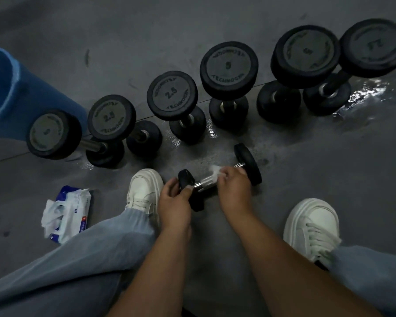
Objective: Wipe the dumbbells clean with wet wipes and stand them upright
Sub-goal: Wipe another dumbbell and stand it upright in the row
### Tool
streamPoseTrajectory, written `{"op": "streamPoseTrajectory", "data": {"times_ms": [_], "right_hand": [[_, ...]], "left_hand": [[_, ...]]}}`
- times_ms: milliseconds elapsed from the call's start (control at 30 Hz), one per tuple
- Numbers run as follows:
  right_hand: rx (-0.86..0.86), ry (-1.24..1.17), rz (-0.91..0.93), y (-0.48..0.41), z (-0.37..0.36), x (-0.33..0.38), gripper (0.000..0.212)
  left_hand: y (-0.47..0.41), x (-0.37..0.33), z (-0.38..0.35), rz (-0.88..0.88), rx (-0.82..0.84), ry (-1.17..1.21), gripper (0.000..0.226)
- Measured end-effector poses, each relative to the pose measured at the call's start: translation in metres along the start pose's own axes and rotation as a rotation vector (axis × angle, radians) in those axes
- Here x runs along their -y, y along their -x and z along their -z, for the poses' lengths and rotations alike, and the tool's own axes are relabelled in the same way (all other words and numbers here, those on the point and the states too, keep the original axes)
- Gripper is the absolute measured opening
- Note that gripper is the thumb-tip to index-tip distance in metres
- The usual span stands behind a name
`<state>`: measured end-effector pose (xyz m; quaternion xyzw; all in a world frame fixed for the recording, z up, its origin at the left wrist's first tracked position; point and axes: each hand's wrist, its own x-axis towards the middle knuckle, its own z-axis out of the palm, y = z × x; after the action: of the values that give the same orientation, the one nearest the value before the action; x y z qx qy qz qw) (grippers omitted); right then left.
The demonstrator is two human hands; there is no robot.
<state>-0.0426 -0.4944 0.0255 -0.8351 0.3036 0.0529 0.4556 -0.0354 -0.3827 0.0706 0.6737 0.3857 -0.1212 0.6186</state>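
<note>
The small dumbbell (217, 179) lies slanting lower-left to upper-right at frame centre; the left hand (174, 197) grips its lower head, the right hand (232, 184) pinches a wet wipe (215, 171) around the handle.

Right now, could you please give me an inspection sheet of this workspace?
Surface: grey floor, wet patches by the row.
Job's things: six dumbbells upright in a row; small dumbbell lying sideways in both hands; wet wipe on its handle.
Clutter: open wipe pack on the floor, left.
Grippers: left hand grips the near head; right hand holds the wet wipe against the handle.
Cables: nothing seen.
Surroundings: blue container at left; two white shoes.
</note>
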Motion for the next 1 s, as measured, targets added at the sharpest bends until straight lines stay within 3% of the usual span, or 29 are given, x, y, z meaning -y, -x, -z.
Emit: {"op": "streamPoseTrajectory", "data": {"times_ms": [67,133,200,333,400,467,600,700,733,867,933,1000], "right_hand": [[-0.047,-0.016,-0.003,0.001,-0.003,0.002,0.027],[0.076,0.043,0.093,0.007,-0.013,0.007,0.035],[0.104,0.069,0.164,0.001,-0.012,0.010,0.027],[-0.102,0.093,-0.011,-0.019,-0.001,0.013,0.015],[0.072,0.185,-0.018,-0.012,-0.013,0.023,0.016],[0.216,0.130,0.057,-0.006,-0.023,0.027,0.011],[-0.050,-0.130,-0.161,-0.013,-0.019,0.022,0.010],[0.222,-0.018,-0.097,-0.001,-0.028,0.026,0.009],[0.242,0.006,-0.072,0.000,-0.029,0.027,0.006],[-0.019,0.065,-0.114,-0.014,-0.013,0.023,0.008],[0.107,0.201,-0.028,-0.013,-0.014,0.026,0.013],[0.194,0.186,0.029,-0.010,-0.018,0.031,0.016]], "left_hand": [[-0.008,0.002,-0.004,0.016,-0.034,0.062,0.036],[-0.017,0.001,-0.010,0.010,-0.083,0.113,0.036],[-0.024,-0.001,-0.014,-0.011,-0.112,0.137,0.036],[-0.027,0.001,-0.012,-0.052,-0.007,0.116,0.046],[-0.028,0.003,-0.009,-0.056,0.034,0.111,0.051],[-0.031,0.002,-0.009,-0.059,0.049,0.112,0.051],[-0.034,-0.003,-0.011,-0.056,0.037,0.110,0.048],[-0.035,-0.005,-0.012,-0.045,0.048,0.125,0.049],[-0.035,-0.005,-0.012,-0.044,0.053,0.131,0.048],[-0.036,-0.007,-0.011,-0.054,0.048,0.130,0.046],[-0.034,-0.007,-0.011,-0.053,0.046,0.140,0.049],[-0.035,-0.006,-0.011,-0.053,0.051,0.136,0.050]]}}
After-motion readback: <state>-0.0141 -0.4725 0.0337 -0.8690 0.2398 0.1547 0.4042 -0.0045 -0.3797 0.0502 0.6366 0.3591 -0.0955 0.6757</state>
